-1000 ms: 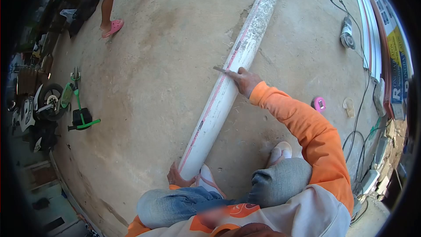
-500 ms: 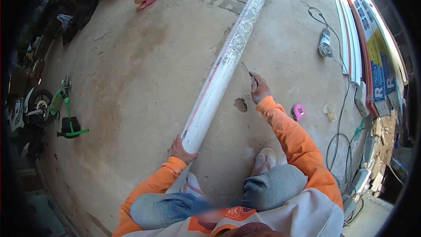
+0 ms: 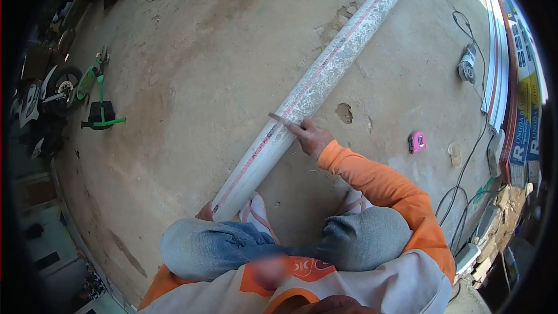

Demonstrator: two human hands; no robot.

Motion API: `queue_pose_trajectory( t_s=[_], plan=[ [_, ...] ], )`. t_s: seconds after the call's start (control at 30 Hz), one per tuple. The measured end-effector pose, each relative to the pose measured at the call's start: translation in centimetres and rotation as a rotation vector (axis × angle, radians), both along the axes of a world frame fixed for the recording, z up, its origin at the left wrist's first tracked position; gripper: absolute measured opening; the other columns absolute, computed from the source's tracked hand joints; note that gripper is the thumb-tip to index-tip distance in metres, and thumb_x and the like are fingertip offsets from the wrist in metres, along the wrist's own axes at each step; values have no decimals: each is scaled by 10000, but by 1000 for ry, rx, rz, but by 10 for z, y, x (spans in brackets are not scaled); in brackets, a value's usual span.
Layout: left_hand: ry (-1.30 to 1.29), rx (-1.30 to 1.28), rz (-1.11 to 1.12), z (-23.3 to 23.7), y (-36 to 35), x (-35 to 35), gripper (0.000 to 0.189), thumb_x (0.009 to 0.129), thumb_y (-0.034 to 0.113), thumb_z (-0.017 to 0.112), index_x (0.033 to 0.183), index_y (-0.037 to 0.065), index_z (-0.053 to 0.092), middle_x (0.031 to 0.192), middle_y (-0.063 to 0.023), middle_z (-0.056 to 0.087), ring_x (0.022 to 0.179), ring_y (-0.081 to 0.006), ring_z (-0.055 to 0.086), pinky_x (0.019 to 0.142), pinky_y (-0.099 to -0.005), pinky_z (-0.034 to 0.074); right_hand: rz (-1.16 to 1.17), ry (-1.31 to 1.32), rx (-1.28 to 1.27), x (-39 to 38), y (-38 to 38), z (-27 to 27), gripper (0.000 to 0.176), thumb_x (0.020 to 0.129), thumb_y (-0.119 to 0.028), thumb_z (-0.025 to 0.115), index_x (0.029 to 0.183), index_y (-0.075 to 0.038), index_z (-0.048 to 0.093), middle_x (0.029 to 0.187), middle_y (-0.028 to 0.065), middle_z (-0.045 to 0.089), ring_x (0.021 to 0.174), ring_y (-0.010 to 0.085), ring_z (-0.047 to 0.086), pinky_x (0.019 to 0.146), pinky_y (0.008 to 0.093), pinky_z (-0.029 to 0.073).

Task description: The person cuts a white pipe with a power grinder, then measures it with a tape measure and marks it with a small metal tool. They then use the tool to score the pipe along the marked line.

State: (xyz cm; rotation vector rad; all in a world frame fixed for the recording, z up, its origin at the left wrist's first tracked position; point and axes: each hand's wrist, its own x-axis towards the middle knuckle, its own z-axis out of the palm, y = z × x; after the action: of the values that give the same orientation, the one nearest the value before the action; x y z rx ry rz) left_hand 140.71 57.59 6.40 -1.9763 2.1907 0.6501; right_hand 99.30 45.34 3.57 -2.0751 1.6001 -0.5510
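A long white pipe [image 3: 276,139] with a red printed stripe and scuffed, flaking patches slants across the concrete floor, its near end close to my feet. My right hand [image 3: 314,138] is closed on a thin, flat, dark blade [image 3: 281,120], which lies across the top of the pipe with its tip reaching past the striped side. At the pipe's near end, my left hand [image 3: 205,212] grips from the left side; most of it is hidden behind the pipe and my knee.
A pink tape measure [image 3: 417,142] and an angle grinder [image 3: 467,64] with a looping cord lie on the right. Boxed panels [image 3: 526,110] are stacked beyond them. A green scooter [image 3: 102,99] and a motorcycle [image 3: 61,90] stand on the left. A hole [image 3: 344,113] dents the floor.
My right hand has moved left with the blade, from beside the pipe onto its top. The pipe has rolled, bringing its stripe upward, and its near end sits further left. The person's feet left view.
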Motion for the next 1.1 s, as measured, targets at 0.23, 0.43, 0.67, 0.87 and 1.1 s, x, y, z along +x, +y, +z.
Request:
queue_pose_trajectory(
  t_s=[0.23,0.43,0.67,0.87,1.1],
  plan=[
    [60,-1,-17,-13,8,13,993,460,271,832,1286,52,326,1078,-186,542,998,-359,546,893,-464,405,-342,-182,-268,-76,-60,-11,352,829,-35,492,1145,-178,550,816,189,530,704,358,568,613,435,469],
    [79,13,-18,-12,9,21,989,461,275,831,1283,52,329,1071,-185,544,992,-360,548,890,-464,404,35,-140,27,7,15,-7,508,810,-65,532,1263,-286,470,814,145,520,683,350,574,600,420,482],
    [104,20,-15,-13,9,24,984,463,280,830,1281,51,333,1062,-184,547,984,-362,549,887,-465,404,-503,-143,-187,-102,-72,-5,311,858,-72,484,1137,-177,571,795,180,551,743,360,562,655,427,456],
    [108,30,-9,-11,6,26,980,464,284,829,1278,51,336,1055,-183,549,978,-363,550,885,-465,404,-118,-113,94,-3,0,4,408,806,-72,547,1186,-220,549,767,152,516,700,367,575,641,426,472],
    [127,24,-22,-12,-2,31,975,465,289,827,1275,50,340,1046,-182,551,971,-364,551,882,-465,403,-504,-56,-198,-119,-93,3,270,858,-99,485,1096,-150,600,820,214,601,752,390,586,673,438,473]
  ],
)
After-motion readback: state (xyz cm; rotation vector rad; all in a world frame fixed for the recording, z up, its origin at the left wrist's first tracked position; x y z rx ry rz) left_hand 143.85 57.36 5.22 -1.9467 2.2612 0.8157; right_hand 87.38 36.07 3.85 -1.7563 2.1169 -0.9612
